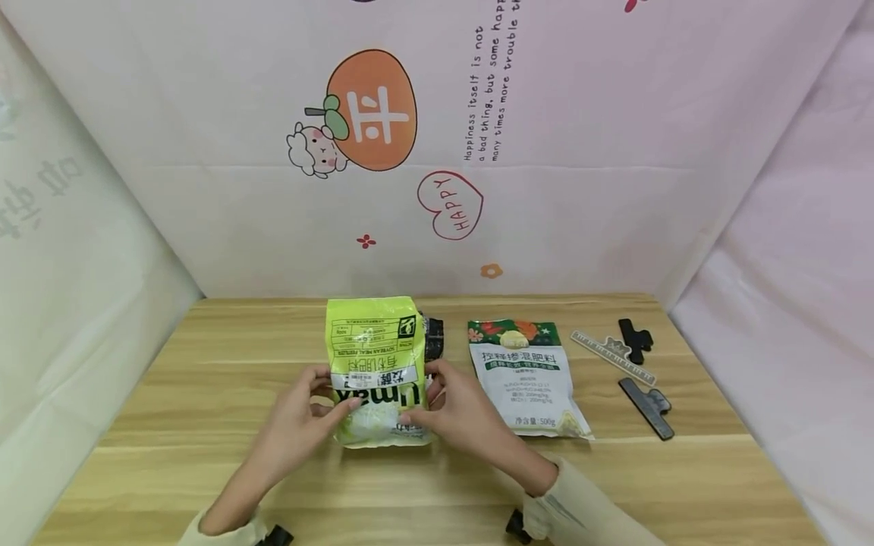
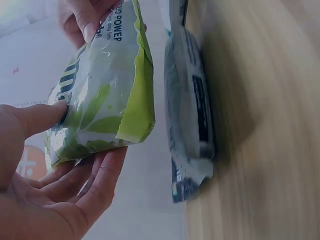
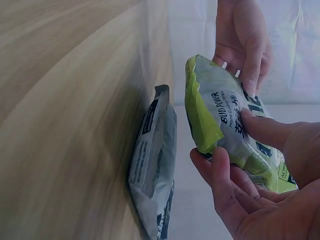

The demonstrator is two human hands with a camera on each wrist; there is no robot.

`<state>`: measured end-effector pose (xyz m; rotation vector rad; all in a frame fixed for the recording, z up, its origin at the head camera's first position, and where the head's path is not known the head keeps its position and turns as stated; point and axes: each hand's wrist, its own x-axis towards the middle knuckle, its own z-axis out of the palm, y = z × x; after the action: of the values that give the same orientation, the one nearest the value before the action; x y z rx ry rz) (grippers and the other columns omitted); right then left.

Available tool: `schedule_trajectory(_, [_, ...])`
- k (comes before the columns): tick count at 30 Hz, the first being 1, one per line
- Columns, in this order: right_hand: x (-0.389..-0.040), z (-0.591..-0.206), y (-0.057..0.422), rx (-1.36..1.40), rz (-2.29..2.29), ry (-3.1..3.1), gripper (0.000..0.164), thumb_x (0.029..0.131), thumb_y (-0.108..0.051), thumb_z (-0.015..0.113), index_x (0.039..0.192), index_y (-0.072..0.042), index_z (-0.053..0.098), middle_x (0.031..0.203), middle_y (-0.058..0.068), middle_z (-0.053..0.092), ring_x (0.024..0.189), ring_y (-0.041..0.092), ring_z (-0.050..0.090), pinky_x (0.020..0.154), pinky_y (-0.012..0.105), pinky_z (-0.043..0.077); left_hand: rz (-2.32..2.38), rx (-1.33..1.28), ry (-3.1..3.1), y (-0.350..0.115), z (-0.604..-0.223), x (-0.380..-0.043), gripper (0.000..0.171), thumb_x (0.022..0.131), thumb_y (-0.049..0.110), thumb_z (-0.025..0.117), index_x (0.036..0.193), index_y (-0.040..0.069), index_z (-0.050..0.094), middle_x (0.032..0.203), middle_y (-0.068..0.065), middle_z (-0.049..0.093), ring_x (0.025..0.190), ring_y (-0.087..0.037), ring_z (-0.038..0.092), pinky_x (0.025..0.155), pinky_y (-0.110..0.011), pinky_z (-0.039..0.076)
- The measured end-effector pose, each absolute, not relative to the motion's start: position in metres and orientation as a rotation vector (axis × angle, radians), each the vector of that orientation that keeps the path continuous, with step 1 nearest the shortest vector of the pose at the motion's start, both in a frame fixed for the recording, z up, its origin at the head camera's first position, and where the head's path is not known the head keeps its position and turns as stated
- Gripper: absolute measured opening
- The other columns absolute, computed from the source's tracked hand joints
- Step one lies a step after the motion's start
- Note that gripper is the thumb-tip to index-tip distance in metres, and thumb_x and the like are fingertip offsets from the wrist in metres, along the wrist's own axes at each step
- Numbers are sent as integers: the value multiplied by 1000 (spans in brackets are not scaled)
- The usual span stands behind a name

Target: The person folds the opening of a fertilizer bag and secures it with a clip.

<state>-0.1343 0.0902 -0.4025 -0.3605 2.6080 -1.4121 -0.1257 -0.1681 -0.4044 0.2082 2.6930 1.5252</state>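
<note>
A yellow-green fertilizer bag (image 1: 374, 345), its lettering upside down in the head view, is held up off the table between both hands. My left hand (image 1: 303, 413) grips its left edge, thumb on the printed front and fingers behind, as the left wrist view also shows. On the opposite edge my right hand (image 1: 464, 413) grips it the same way. The folded end of the bag (image 3: 205, 115) faces the right wrist camera. Beneath it another bag (image 2: 187, 100) lies flat on the table; only its black corner (image 1: 433, 339) shows in the head view.
To the right lies a white fertilizer bag (image 1: 522, 387) with a green and red top. Beyond it are a clear ruler-like clip (image 1: 608, 355), a black clip (image 1: 636, 343) and a dark grey clip (image 1: 646, 408). A printed cloth (image 1: 567, 227) stands behind the wooden table (image 1: 225, 379).
</note>
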Motion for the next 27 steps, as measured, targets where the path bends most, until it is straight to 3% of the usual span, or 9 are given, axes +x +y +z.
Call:
schedule_trajectory(11, [-121,-424,117,-320,-1536,2514,81,81,-14,92,147,3,48,104,8,64,97,19,73,77,21,63,1661,125,2582,-144,-418,-118,51,84,13,88,125,3,60,117,-16,73,99,-21,74,85,-21,65])
schedule_trajectory(20, [-115,-432,128,-339,-1521,2485,66,77,-8,92,131,-1,55,96,10,60,85,17,67,65,24,61,1709,130,2481,-131,-422,-114,44,79,1,88,111,5,58,114,-18,72,98,-28,77,82,-23,67])
schedule_trajectory(27, [-113,-431,132,-336,-1430,2539,80,76,-7,92,145,-6,52,100,5,66,85,17,66,66,23,61,1572,143,2606,-129,-417,-109,47,75,8,93,106,13,59,110,-5,76,103,-21,74,92,-32,66])
